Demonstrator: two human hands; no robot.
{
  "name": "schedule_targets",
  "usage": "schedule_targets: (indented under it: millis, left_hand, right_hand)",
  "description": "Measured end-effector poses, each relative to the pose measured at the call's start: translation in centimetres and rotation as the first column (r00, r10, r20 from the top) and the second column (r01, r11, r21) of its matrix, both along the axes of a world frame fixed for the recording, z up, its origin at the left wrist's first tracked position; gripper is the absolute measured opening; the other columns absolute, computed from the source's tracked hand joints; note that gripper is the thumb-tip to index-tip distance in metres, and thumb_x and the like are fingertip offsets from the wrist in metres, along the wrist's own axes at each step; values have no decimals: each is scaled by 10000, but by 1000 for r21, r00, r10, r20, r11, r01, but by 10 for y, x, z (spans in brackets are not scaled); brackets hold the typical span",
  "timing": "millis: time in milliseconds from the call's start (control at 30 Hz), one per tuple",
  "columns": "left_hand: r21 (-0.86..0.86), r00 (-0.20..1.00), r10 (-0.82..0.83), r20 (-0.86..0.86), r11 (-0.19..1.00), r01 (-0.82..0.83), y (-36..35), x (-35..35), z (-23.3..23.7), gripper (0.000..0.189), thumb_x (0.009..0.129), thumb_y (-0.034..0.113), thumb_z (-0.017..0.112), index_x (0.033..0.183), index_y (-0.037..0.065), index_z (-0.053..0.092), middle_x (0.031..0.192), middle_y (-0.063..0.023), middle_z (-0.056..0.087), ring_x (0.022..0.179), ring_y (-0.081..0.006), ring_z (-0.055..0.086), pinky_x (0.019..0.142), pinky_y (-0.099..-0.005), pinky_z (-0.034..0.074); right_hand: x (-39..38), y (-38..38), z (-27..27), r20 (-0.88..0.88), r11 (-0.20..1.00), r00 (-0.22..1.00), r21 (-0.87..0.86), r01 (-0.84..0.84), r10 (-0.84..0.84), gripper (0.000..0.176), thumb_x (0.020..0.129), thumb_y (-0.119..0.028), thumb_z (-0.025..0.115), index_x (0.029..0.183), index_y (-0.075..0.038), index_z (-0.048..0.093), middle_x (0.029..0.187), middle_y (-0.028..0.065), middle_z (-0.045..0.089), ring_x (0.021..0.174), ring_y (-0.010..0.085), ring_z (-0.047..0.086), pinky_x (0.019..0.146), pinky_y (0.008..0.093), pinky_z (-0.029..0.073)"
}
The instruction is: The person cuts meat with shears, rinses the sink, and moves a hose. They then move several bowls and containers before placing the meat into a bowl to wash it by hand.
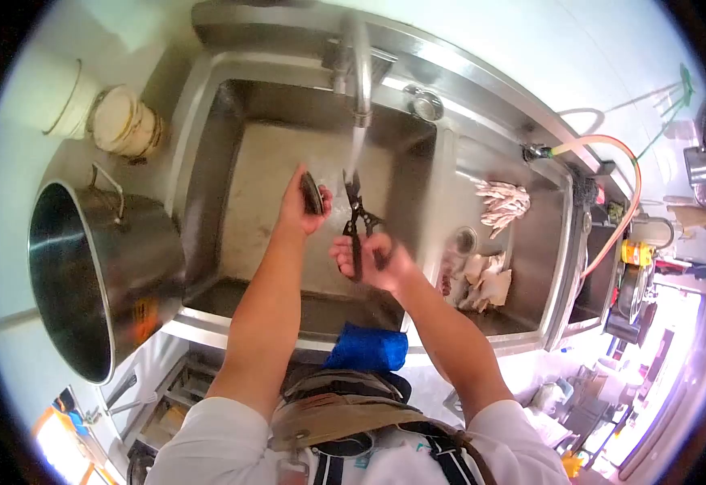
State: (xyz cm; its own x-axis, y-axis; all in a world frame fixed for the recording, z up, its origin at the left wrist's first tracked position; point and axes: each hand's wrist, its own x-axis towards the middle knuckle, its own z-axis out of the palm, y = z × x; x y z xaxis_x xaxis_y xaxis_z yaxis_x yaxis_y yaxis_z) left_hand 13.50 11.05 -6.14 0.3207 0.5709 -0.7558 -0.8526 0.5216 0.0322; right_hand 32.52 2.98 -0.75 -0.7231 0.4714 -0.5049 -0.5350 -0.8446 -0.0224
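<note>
Over the large sink basin [276, 182], my left hand [295, 212] is closed around a dark oval pad-like object [313, 194] with a paler rim; I cannot tell its exact kind. My right hand [369, 257] grips black kitchen scissors [355, 217] by the handles, fingers through the loops. The scissor blades point up toward the tap [361, 77], slightly parted, in the path of the running water [356, 150]. Both hands are close together near the middle of the basin.
A tall steel pot [139, 267] and lidded white buckets [123, 121] stand left. The right basin holds a bundle of pale, claw-like pieces [502, 204] and flat beige pieces [486, 283]. A hose [634, 174] curves along the right. Blue cloth [367, 346] lies over the front edge.
</note>
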Motion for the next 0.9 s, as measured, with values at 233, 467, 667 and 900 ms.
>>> schedule_targets:
  millis: [233, 467, 667, 900]
  left_hand:
    - [182, 998, -5, -66, 983, 17, -22, -23, -18, 343, 840, 472, 603, 849, 130, 573, 734, -13, 572, 628, -185, 549, 565, -338, 485]
    - [158, 997, 58, -57, 986, -49, -21, -12, -22, 254, 923, 259, 533, 1073, 62, 589, 1039, -99, 635, 889, -229, 621, 751, -395, 528]
    - [378, 999, 49, -22, 925, -37, -16, 2, -19, 269, 917, 95, 474, 1158, -9, 530, 1148, -158, 593, 1021, -282, 601, 866, -454, 514]
    - [277, 994, -26, -105, 959, 54, 3, 36, 6, 273, 895, 51, 472, 1158, 11, 534, 1071, -148, 601, 959, -281, 615, 832, -478, 533]
  right_hand:
    - [-29, 32, 11, -85, 996, 994, 40, 75, -71, 603, 755, -221, 509, 1222, 144, 397, 1092, 234, 545, 934, 305, 562, 821, 377, 472]
    - [-16, 47, 29, 874, 773, 474, 225, -592, 109, 266, 780, -193, 615, 914, 34, 584, 777, 161, 647, 683, 346, 620, 626, 426, 498]
    - [6, 32, 75, 823, 290, -230, -84, -953, -519, 332, 766, -268, 635, 846, 37, 531, 797, 253, 608, 803, 435, 591, 714, 483, 473]
    - [34, 12, 94, 823, 389, -83, 175, -904, -563, 269, 763, -192, 649, 884, 28, 553, 781, 224, 613, 733, 396, 595, 654, 438, 462]
